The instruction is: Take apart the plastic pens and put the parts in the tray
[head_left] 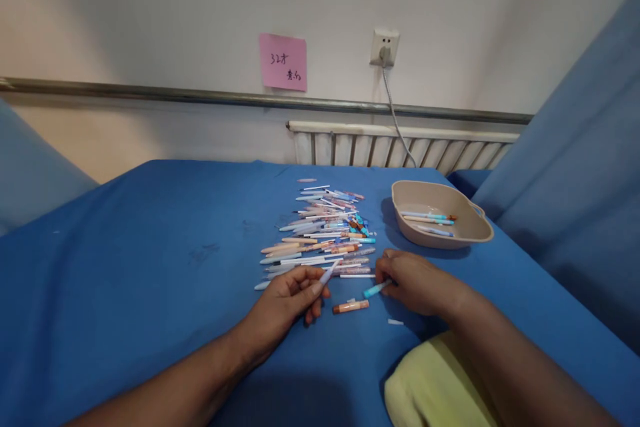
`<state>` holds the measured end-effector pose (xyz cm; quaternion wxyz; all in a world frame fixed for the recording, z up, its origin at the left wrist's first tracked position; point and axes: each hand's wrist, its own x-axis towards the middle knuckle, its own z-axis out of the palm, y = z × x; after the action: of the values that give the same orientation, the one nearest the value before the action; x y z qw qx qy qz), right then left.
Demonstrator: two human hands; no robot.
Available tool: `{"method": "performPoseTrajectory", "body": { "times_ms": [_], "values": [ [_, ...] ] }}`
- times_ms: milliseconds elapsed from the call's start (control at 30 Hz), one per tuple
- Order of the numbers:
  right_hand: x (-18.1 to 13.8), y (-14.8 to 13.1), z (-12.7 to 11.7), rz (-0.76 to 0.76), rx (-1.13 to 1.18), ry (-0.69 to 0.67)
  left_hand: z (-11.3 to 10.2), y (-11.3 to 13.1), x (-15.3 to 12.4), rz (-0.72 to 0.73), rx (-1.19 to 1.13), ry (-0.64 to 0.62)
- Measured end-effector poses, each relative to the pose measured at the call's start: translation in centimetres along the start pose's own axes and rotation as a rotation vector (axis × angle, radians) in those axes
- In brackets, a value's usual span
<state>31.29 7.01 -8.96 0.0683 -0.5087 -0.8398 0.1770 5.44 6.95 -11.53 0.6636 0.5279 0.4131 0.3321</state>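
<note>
Cloth (150,247) is lying beneath a heap of pen parts (333,224); to its right, a tan basin (430,196) is holding pens (427,218). Your left hand (295,295) is pinching 1 pale tapered barrel (329,273) by the heap's near edge; your right hand (417,280), partly hidden, is apparently gripping 1 turquoise piece (374,290).

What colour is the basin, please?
The basin is beige; it shows best in the head view.
</note>
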Motion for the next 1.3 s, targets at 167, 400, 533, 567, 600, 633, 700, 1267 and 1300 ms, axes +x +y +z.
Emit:
{"method": "performPoseTrajectory", "body": {
  "times_ms": [167,400,533,567,600,633,700,1267,1300],
  "values": [
    [0.2,-0.2,0.2,-0.053,0.125,0.058,0.1,0.0,-0.2,0.006,0.025,0.036],
    [0.6,-0.8,0.3,-0.109,0.611,0.162,0.5,0.6,-1.0,0.055,0.180,0.096],
    [0.8,-1.2,0.8,-0.102,0.652,0.220,0.4,0.9,-1.2,0.106,0.269,0.088],
    [0.8,-1.2,0.9,-0.097,0.645,0.223,0.3,0.9,-1.2,0.115,0.284,0.084],
    [0.8,-1.3,1.0,-0.093,0.642,0.223,0.3,0.9,-1.3,0.123,0.297,0.079],
    [0.9,-1.4,1.1,-0.091,0.644,0.223,0.3,0.9,-1.3,0.131,0.308,0.077],
    [0.9,-1.6,1.2,-0.084,0.653,0.235,0.3,0.9,-1.4,0.146,0.323,0.072],
    [0.9,-1.6,1.6,-0.088,0.598,0.303,0.4,0.6,-1.4,0.142,0.339,0.112],
    [0.9,-1.7,1.5,-0.092,0.594,0.308,0.4,0.6,-1.4,0.144,0.346,0.111]
  ]
}}
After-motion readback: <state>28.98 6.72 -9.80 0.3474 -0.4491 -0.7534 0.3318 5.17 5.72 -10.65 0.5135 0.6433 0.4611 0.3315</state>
